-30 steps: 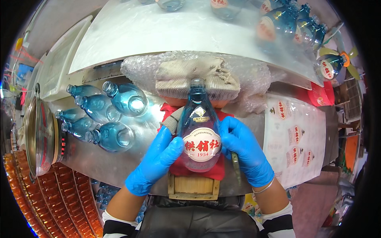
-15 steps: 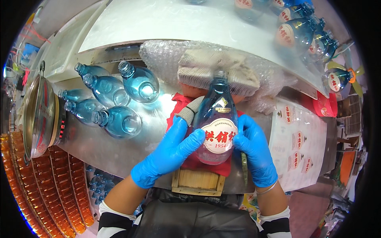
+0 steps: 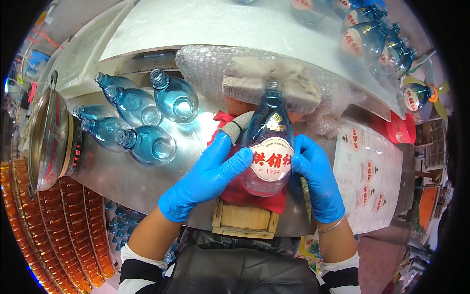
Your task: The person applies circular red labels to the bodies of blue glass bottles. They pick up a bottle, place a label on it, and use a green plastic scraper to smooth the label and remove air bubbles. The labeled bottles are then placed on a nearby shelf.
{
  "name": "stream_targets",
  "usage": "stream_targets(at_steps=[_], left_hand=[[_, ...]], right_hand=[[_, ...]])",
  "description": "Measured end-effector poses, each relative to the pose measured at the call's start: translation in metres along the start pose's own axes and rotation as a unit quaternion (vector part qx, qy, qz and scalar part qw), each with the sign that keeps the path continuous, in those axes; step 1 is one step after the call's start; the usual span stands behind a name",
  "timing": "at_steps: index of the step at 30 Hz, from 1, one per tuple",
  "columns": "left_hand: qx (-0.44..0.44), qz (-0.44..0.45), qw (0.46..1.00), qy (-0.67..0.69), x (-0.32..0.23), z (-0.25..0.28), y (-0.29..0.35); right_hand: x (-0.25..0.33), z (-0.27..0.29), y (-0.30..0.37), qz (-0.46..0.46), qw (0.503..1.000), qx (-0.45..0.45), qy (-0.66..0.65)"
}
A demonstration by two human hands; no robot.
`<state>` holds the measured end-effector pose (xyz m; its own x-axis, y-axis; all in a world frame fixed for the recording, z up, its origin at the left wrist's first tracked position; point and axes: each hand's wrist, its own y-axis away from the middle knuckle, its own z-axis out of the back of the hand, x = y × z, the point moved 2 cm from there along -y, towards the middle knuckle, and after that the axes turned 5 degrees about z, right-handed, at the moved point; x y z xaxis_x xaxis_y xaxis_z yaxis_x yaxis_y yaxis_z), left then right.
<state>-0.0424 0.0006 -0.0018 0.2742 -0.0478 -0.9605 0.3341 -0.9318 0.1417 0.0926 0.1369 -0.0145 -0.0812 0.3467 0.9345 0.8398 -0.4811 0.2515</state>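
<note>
A blue glass bottle (image 3: 268,136) with a cream oval label (image 3: 270,174) and a small gold emblem lies in front of me, neck pointing away. My left hand (image 3: 210,171), in a blue glove with a knitted cover over its fingertips, grips the bottle's left side, thumb on the label's edge. My right hand (image 3: 318,181), gloved in blue, has its fingers bent against the label's right edge. A thin greenish strip (image 3: 306,198) sticks out below the right palm. The neck rests on a padded white cloth block (image 3: 269,73); red cloth (image 3: 274,202) lies beneath the bottle.
Several unlabelled blue bottles (image 3: 149,144) lie to the left, near a round metal pan (image 3: 46,142). Labelled bottles (image 3: 360,44) stand at the far right. A label sheet (image 3: 352,191) lies to the right, and a wooden frame (image 3: 245,220) sits at the front edge.
Both hands stay on the bottle, with the right fingers shifted slightly at the label's edge. More of the greenish strip shows, tilted. The whole view has shifted slightly.
</note>
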Motion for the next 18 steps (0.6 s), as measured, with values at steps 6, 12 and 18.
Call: stream_targets(at_steps=[6, 12, 18], left_hand=[[-0.023, 0.009, 0.999, -0.02, 0.003, -0.003, 0.005], [-0.017, 0.031, 0.999, -0.008, 0.003, -0.005, 0.007], [-0.07, 0.072, 0.991, 0.092, 0.031, -0.001, -0.005]], right_hand=[[0.002, 0.003, 0.004, -0.036, 0.998, 0.019, -0.043], [-0.004, 0.004, 0.002, -0.005, 0.999, 0.008, -0.032], [0.005, 0.002, 0.003, -0.065, 0.994, 0.037, -0.081]])
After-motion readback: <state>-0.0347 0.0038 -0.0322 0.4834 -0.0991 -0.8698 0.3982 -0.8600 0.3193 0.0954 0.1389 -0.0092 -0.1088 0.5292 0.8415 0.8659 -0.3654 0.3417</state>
